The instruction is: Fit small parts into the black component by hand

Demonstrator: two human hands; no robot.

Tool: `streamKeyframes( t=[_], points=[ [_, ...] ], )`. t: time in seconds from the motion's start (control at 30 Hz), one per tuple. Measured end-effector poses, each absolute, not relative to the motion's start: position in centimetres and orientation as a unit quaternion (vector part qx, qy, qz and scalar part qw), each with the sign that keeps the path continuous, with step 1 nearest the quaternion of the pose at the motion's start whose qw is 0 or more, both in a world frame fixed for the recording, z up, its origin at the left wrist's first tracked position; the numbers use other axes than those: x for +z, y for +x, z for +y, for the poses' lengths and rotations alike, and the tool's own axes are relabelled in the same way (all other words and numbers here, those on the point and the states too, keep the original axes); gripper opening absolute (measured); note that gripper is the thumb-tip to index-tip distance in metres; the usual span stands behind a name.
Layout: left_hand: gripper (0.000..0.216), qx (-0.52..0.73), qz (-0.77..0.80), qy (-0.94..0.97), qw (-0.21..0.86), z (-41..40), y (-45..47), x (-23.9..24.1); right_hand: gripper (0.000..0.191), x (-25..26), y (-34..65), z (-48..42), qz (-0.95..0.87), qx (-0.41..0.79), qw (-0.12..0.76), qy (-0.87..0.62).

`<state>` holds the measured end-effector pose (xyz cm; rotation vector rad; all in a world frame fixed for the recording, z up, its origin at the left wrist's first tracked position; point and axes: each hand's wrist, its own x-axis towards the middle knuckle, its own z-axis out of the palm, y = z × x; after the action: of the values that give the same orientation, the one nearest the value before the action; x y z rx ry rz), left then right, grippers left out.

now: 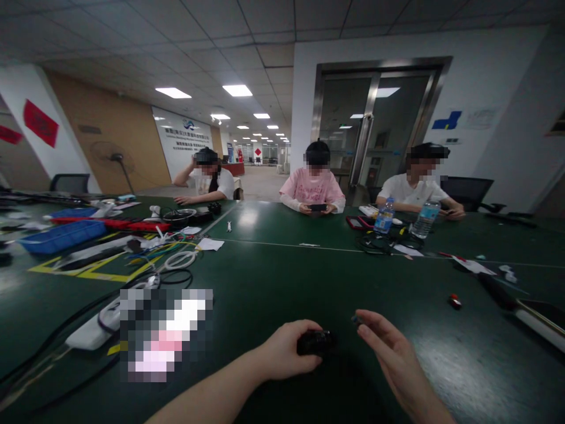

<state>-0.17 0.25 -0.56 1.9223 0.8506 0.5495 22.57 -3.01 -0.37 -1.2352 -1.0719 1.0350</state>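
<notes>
My left hand (289,347) is closed around a small black rounded object (316,341) low over the green table, in the lower middle of the view. Its exact kind does not show; the palm and thumb cover part of it. To the right of it, my right hand (388,350) pinches a tiny dark grey piece (355,320) between thumb and fingertips. This piece is too small to name. A gap separates the two hands. Off to the right, a small red and black item (454,301) lies on the table.
A white power strip (95,327), cables (180,260) and blue trays (64,237) lie to the left. Two water bottles (384,217) stand at the back right. Across the green table (265,277) sit three people. A phone-like device (545,318) lies at the right edge.
</notes>
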Motion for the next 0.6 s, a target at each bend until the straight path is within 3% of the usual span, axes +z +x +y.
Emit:
streamKeyframes(
  t=[0.27,0.6],
  points=[
    [0.041,0.216,0.352,0.797,0.440,0.1,-0.1,0.0,0.024,-1.2,21.5,-2.9,-0.600,0.389,0.467,-0.520],
    [0.041,0.222,0.346,0.816,0.407,0.2,-0.2,-0.2,0.019,-1.0,20.4,-3.3,-0.647,0.373,0.424,-0.513]
  ],
)
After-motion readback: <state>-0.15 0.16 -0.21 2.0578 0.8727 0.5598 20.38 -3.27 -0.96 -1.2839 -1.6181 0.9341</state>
